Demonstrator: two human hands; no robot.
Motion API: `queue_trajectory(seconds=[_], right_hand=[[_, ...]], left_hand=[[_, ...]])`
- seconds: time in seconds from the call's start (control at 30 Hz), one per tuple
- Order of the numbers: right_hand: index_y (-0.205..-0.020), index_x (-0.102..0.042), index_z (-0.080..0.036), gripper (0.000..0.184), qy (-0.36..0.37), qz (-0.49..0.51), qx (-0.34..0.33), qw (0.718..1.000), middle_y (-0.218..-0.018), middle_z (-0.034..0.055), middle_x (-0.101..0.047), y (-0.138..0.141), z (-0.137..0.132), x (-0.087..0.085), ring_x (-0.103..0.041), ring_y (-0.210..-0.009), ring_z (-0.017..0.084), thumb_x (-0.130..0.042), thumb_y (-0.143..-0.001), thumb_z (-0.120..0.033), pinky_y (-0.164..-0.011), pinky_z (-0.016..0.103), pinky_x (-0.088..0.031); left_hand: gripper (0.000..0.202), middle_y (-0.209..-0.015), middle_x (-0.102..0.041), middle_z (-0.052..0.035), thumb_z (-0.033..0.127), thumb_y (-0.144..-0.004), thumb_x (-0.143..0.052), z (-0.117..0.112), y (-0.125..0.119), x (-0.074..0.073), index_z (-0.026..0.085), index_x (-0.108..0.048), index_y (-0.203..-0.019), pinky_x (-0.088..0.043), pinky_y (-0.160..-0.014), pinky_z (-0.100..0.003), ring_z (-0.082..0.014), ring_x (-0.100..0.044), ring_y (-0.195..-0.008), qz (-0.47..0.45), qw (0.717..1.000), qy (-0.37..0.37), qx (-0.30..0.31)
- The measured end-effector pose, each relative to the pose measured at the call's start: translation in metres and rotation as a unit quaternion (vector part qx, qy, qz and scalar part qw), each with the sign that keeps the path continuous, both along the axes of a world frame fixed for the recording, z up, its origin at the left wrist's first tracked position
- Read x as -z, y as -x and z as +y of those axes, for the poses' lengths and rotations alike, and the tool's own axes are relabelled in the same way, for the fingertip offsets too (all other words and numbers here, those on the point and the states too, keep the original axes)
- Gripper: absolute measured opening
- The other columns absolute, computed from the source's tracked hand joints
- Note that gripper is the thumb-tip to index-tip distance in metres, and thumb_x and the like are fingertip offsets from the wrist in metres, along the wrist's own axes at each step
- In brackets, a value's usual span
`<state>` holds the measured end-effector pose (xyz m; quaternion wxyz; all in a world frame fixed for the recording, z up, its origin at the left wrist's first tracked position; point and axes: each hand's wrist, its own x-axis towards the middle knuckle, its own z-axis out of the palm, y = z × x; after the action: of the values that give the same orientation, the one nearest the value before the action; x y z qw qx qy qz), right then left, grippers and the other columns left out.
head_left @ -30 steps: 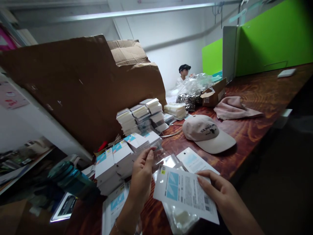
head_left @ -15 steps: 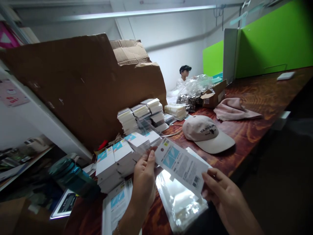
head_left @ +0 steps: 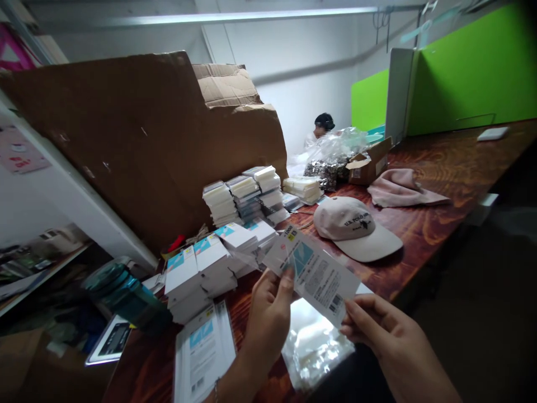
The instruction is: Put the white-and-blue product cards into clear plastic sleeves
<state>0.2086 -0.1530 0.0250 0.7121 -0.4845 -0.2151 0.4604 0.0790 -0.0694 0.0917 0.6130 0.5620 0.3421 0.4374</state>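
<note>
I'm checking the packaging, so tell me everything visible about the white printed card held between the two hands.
The white rectangular printed card looks like flat, stiff paperboard. It carries a blue picture panel, a yellow mark, dark print too small to read, and a black barcode. It is held aslant above shiny clear plastic sleeves. The right hand pinches its barcode end; the left hand holds near the other end, where clear film seems to cover it.

The held card (head_left: 321,282) bears "1000" at its top end, with a barcode and print too small to read; the cap (head_left: 354,230) reads "U.S. POLO", the letters after it unclear; print on the lower-left card stack (head_left: 206,348) is illegible
</note>
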Motion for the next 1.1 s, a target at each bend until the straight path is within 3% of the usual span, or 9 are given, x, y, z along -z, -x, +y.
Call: queue_trajectory(seconds=[0.13,0.33,0.57,0.7,0.83,1.1], right_hand=[[-0.077,-0.066,-0.017,0.026,-0.010,-0.029,-0.007,0.999,-0.065,0.0003,-0.064,-0.007,-0.004,0.000,-0.060,-0.060,0.013,-0.074,-0.075,-0.042,-0.058,0.021,-0.048],[-0.076,-0.067,-0.018,0.024,-0.021,-0.090,-0.046,0.995,-0.067,-0.0002,-0.062,-0.020,-0.009,0.000,-0.055,-0.061,0.012,-0.069,-0.079,-0.042,-0.056,0.019,-0.045],[-0.081,-0.067,-0.019,0.025,-0.010,-0.051,-0.041,0.998,-0.068,0.0000,-0.064,-0.011,-0.005,0.007,-0.060,-0.062,0.013,-0.071,-0.078,-0.043,-0.058,0.019,-0.047],[-0.081,-0.069,-0.017,0.031,0.014,-0.034,-0.002,0.999,-0.068,0.0028,-0.068,-0.006,-0.003,0.003,-0.062,-0.062,0.016,-0.075,-0.071,-0.046,-0.057,0.021,-0.051],[-0.088,-0.070,-0.016,0.037,0.018,-0.020,-0.012,1.000,-0.079,0.0070,-0.071,-0.004,-0.001,-0.001,-0.065,-0.069,0.019,-0.077,-0.068,-0.047,-0.062,0.024,-0.054],[-0.104,-0.067,-0.016,0.052,0.041,0.075,-0.002,0.996,-0.088,0.0106,-0.074,-0.008,-0.005,0.006,-0.070,-0.084,0.027,-0.080,-0.064,-0.047,-0.072,0.032,-0.059]], left_hand=[[0.023,-0.099,-0.072,-0.0087,0.036,-0.084,-0.064,0.002,0.004,-0.010,0.013,-0.066,-0.090,-0.057,-0.082,-0.031,-0.0204,-0.068,-0.092,0.002,1.000,0.007,0.007],[0.027,-0.095,-0.074,-0.0086,0.037,-0.083,-0.064,0.007,0.012,-0.021,0.014,-0.068,-0.099,-0.057,-0.080,-0.032,-0.0199,-0.070,-0.085,0.009,0.999,0.019,0.049],[0.027,-0.088,-0.074,-0.0074,0.037,-0.084,-0.062,-0.001,0.003,-0.009,0.014,-0.069,-0.096,-0.055,-0.075,-0.029,-0.0192,-0.068,-0.080,0.059,0.993,-0.007,0.099],[0.028,-0.098,-0.072,-0.0073,0.038,-0.089,-0.054,-0.006,-0.001,-0.002,0.016,-0.067,-0.102,-0.052,-0.079,-0.030,-0.0198,-0.066,-0.087,0.097,0.986,-0.050,0.124],[0.031,-0.103,-0.069,-0.0078,0.038,-0.092,-0.046,-0.010,-0.002,0.001,0.016,-0.065,-0.104,-0.048,-0.083,-0.029,-0.0208,-0.061,-0.095,0.159,0.969,-0.110,0.152],[0.033,-0.086,-0.068,-0.0048,0.037,-0.094,-0.040,-0.010,-0.006,0.011,0.016,-0.065,-0.093,-0.043,-0.068,-0.024,-0.0150,-0.056,-0.074,0.253,0.939,-0.207,0.108]])
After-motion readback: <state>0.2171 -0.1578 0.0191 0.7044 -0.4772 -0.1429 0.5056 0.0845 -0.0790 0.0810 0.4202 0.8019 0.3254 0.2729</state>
